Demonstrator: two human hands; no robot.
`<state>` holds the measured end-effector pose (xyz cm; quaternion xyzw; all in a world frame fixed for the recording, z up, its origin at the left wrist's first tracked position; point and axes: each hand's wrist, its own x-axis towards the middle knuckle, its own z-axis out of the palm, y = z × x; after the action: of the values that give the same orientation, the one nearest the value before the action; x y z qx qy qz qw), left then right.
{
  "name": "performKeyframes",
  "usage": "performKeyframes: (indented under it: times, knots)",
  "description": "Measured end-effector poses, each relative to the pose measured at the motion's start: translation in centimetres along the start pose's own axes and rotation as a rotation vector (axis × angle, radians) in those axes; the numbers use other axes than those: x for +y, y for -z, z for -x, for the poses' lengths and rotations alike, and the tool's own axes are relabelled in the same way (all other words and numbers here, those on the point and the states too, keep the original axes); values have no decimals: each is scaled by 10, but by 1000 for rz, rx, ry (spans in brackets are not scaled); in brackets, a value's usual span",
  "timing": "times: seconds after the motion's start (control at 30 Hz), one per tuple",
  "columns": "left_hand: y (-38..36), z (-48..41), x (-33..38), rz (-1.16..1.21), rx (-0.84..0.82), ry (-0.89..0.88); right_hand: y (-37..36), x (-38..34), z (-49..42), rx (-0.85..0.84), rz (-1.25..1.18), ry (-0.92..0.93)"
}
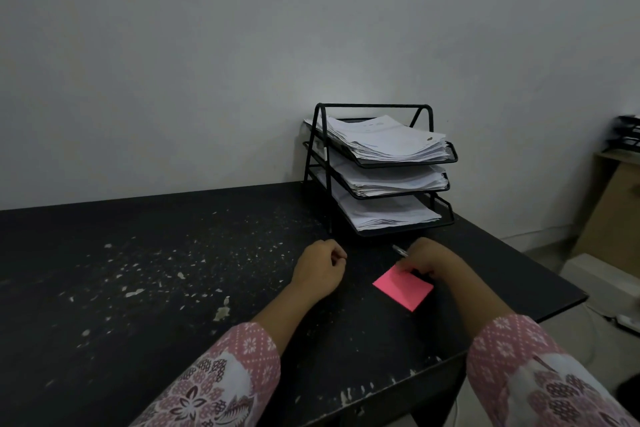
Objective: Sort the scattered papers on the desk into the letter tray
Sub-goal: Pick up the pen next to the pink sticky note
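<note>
Black desk [173, 270] across lower half of frame, scuffed, white flecks and chips left of centre. Black mesh tray [449, 152], three tiers, right of centre, at desk's back edge near grey wall [207, 62]. White papers [388, 142] stacked in all three tiers: thickest, untidiest pile on top with edges fanned toward the front, flatter piles in middle and bottom tiers. At centre, just below and left of tray, left hand [320, 269] resting on desk, fingers curled tight into a fist, thumb against them, nothing seen inside. Right of it, right hand [426, 258] bent down over upper corner of pink pad [405, 289], fingertips [412, 269] touching that corner; gripping or merely pressing, cannot tell. Pad lying flat on desk, turned diamond-wise, below tray and apart from it. Silver pen [399, 250] poking out at upper left of right hand, between hand and tray base, rest hidden under the hand; held or just lying there, cannot tell. Pink patterned sleeves [221, 378] on both forearms, entering from bottom edge. Brown box [609, 218] at right edge of frame, off the desk, well apart from tray.
</note>
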<state>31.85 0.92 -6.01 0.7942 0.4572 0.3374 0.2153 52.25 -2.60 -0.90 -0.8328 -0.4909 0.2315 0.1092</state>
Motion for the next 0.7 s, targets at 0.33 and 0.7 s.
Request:
performKeyframes:
  times: [0.33, 0.7]
  knots:
    - [21, 16, -12, -37, -75, 12, -19, -38, 29, -142, 78, 53]
    - [46, 31, -28, -73, -251, 28, -42, -77, 39, -165, -45, 287]
